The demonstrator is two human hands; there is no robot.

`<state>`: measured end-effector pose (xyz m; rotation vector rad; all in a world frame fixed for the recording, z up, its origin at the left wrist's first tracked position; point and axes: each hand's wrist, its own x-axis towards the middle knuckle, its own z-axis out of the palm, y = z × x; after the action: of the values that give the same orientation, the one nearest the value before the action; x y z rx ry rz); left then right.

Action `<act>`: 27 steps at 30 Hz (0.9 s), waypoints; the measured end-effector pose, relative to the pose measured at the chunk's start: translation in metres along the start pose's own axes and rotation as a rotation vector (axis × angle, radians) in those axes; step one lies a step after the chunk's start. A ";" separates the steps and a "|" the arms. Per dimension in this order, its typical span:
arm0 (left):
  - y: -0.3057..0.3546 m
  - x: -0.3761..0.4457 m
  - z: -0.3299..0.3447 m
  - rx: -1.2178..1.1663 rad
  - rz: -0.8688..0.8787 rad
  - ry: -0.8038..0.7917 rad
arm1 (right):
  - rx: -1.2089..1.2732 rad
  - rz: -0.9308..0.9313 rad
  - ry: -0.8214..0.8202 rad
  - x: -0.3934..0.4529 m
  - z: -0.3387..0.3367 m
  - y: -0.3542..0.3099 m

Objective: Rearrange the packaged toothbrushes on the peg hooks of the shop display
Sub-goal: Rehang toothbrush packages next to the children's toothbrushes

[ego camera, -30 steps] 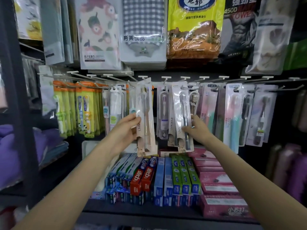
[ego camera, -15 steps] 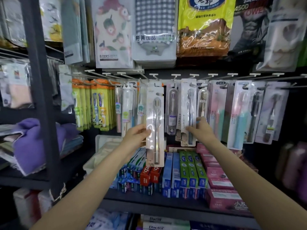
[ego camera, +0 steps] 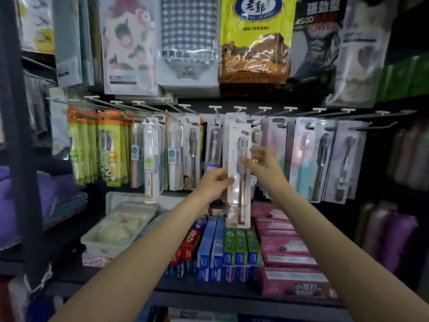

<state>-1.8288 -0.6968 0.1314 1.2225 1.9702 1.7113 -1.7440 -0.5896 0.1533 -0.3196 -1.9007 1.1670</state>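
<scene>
**Toothbrush pack held up at the peg row**

A dim shop bay of dark metal shelving fills the frame. Nearest, at lower centre, the shelf (ego camera: 209,291) carries toothpaste boxes (ego camera: 218,247) packed upright, with pink boxes (ego camera: 287,252) to their right and a pale plastic tray (ego camera: 111,247) to their left.

Above these, at the centre of the frame, the left hand (ego camera: 214,183) pinches the left edge of a long clear toothbrush pack (ego camera: 239,173) between thumb and curled fingers, holding it upright in front of the display. The right hand (ego camera: 262,165) is at the pack's right edge with fingers loosely spread, its fingertips touching the pack's front; it grips nothing.

Behind the pack, a row of peg hooks (ego camera: 239,109) runs across the middle of the frame, hung with packaged toothbrushes: green-and-orange packs (ego camera: 109,149) at left, clear ones at centre, pink and teal packs (ego camera: 304,156) at right. Whether the held pack's top is on a hook cannot be told.

Farthest, along the top, hang bagged towels (ego camera: 188,40).
</scene>
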 end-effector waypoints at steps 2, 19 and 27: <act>0.003 0.002 0.006 0.037 0.040 -0.012 | 0.005 0.030 0.019 0.008 -0.008 0.003; 0.010 0.045 0.022 0.432 0.176 0.235 | -0.505 -0.252 0.266 0.049 -0.077 0.015; 0.007 0.046 0.025 0.459 0.183 0.261 | -0.019 0.066 0.370 0.050 -0.058 0.016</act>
<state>-1.8374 -0.6461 0.1454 1.4192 2.5850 1.6194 -1.7326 -0.5165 0.1785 -0.5710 -1.5878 1.0500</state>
